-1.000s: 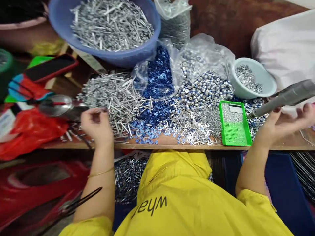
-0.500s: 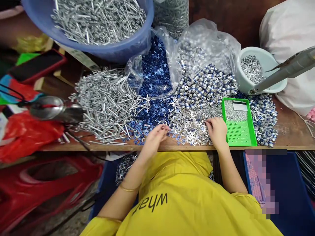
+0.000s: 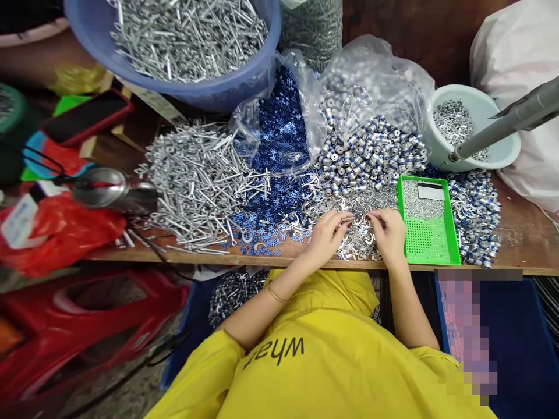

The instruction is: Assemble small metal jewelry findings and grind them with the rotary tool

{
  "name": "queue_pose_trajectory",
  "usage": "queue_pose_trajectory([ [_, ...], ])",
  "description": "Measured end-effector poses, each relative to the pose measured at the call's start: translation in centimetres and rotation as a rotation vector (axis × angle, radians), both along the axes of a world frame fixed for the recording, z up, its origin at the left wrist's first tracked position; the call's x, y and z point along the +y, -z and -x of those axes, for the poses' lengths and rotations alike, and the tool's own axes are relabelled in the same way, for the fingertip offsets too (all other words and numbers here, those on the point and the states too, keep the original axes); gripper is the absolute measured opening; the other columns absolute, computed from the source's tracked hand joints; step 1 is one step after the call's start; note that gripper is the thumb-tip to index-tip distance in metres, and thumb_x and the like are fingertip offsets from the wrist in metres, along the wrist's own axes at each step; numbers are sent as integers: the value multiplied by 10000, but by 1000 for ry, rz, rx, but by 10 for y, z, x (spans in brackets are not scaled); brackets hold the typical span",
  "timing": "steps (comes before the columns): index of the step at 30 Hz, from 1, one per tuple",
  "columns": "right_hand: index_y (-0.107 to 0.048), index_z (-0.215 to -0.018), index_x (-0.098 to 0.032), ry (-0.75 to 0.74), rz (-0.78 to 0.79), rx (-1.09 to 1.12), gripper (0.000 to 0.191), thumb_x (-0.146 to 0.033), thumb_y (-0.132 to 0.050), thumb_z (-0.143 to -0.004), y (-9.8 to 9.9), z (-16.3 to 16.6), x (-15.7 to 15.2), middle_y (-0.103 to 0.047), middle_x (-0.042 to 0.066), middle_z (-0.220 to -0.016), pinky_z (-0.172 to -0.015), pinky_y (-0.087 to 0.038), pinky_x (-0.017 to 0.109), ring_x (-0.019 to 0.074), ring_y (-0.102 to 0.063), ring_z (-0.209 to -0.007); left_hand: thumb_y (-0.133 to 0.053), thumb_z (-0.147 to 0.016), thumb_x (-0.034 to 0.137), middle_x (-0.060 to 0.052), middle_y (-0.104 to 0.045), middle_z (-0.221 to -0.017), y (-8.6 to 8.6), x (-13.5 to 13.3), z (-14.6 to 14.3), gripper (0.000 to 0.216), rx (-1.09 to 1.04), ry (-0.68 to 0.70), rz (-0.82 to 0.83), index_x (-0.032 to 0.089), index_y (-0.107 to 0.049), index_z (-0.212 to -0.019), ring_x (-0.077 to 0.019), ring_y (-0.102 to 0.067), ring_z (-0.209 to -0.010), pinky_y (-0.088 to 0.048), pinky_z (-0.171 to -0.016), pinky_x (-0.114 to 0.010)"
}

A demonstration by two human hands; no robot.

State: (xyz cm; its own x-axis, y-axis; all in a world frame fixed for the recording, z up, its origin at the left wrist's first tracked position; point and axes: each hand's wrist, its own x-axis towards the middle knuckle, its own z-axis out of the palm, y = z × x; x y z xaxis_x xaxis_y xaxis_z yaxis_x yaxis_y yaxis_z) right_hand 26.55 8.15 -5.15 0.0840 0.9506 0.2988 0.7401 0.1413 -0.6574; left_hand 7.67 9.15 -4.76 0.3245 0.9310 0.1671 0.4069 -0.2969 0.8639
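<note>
My left hand (image 3: 328, 235) is over the pile of curved silver metal clips (image 3: 349, 247), thumb and fingers closed in a pinch. Whatever lies between its fingertips is too small to name. Just to the right, my right hand (image 3: 391, 234) also pinches, fingertips turned toward the left hand; what it holds is hidden. Small blue three-armed pieces (image 3: 266, 233) lie scattered left of the clips. Behind my hands rises a heap of silver-and-blue cylinders (image 3: 371, 154). A green tray (image 3: 454, 244) with tiny silver bits sits right beside my right hand.
Metal eye rods (image 3: 196, 186) are heaped at left, and more fill a blue basin (image 3: 174, 84) behind. A pale bowl (image 3: 502, 154) of clips stands at back right, with a grey pole (image 3: 502, 131) slanting across it. A red bag (image 3: 65, 233) lies far left.
My left hand has moved right, from the blue pieces to the clips close to my right hand. My right hand stays near the tray. The view has shifted slightly.
</note>
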Motion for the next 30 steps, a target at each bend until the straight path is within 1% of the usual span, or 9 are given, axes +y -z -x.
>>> queue_pose_trajectory([
  [3,-682,-885,-208,-61,95,338,233,-410,-578,-933,-5,8,-7,-692,31,-824,-692,-482,325,176,-605,-760,-559,-948,281,-45,-644,-909,3,5,-13,194,-109,-41,-30,205,-694,-1065,-173,-568,-822,-448,-737,-289],
  [5,-665,-891,-202,-83,95,430,241,-414,-563,-940,-7,14,-11,-682,30,-801,-654,-490,315,168,-608,-725,-578,-937,275,-22,-613,-801,3,7,-22,158,-207,-76,-24,198,-714,-961,-154,-542,-741,-426,-668,-266],
  [9,-683,-925,-219,-76,-185,140,121,-299,-592,-928,-5,16,-14,-705,81,-918,-785,-512,391,217,-630,-873,-514,-974,339,-19,-617,-796,0,10,-32,223,-344,-118,99,177,-658,-922,-124,-508,-654,-408,-600,-245],
  [11,-689,-957,-226,-91,-261,23,118,-255,-578,-932,-6,12,-12,-708,92,-951,-828,-514,412,226,-634,-910,-420,-1010,350,-13,-603,-749,-1,14,-30,286,-272,-141,159,175,-613,-893,-126,-509,-625,-410,-595,-248],
  [13,-682,-972,-224,-75,-252,34,145,-246,-541,-951,-10,6,-10,-700,84,-935,-814,-525,399,216,-637,-901,-424,-1006,312,-19,-612,-749,-3,17,-25,242,-70,-124,127,173,-601,-914,-150,-545,-660,-433,-641,-272],
  [15,-674,-975,-223,-54,-214,108,152,-248,-524,-961,-19,3,-10,-689,70,-926,-789,-535,377,204,-641,-894,-468,-981,250,-62,-664,-884,-6,17,-18,162,137,-69,22,160,-596,-1024,-197,-603,-796,-462,-745,-321],
  [17,-671,-989,-231,-83,-200,162,144,-229,-530,-957,-31,3,-12,-687,58,-938,-788,-541,365,196,-647,-900,-432,-983,194,-106,-674,-1025,-11,12,-12,198,243,-19,-92,149,-573,-1114,-231,-613,-925,-467,-833,-364],
  [22,-662,-1039,-228,-265,-271,67,180,-152,-532,-941,-56,20,-22,-697,74,-972,-844,-549,372,200,-657,-939,-336,-997,150,-103,-662,-979,-25,-13,3,262,232,58,-210,160,-585,-1077,-229,-600,-918,-472,-816,-352],
  [30,-652,-1105,-241,-336,-318,-73,242,-126,-522,-936,-62,40,-28,-705,85,-995,-838,-564,370,208,-666,-944,-342,-991,140,-102,-654,-957,-34,-32,33,258,188,64,-194,158,-592,-1052,-230,-591,-902,-481,-800,-357],
])
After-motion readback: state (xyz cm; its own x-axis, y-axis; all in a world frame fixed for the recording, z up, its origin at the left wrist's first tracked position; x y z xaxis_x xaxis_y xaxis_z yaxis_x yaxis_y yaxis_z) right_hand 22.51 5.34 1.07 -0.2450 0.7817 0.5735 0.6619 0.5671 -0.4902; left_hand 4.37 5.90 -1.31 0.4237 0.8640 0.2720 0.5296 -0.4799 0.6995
